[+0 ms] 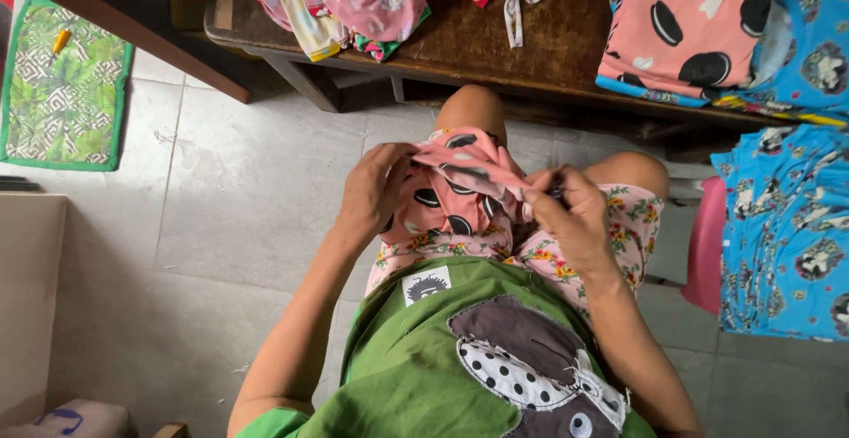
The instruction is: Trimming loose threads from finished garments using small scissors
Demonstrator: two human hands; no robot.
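Green shirt [416, 376] with a patched-on animal sits closest to the camera, and just past it, over the lap in flowered shorts [619, 226], both hands are bunching up a pink garment with black cookie-like spots [447, 192]. Left hand [376, 192] is clenched on its left edge, right hand [570, 217] pinches the right edge, so the cloth hangs between them. Farther off, the dark wooden worktop [539, 45] carries a matching pink pile [685, 27] at right, with blue printed cloth [783, 235] stacked near right.
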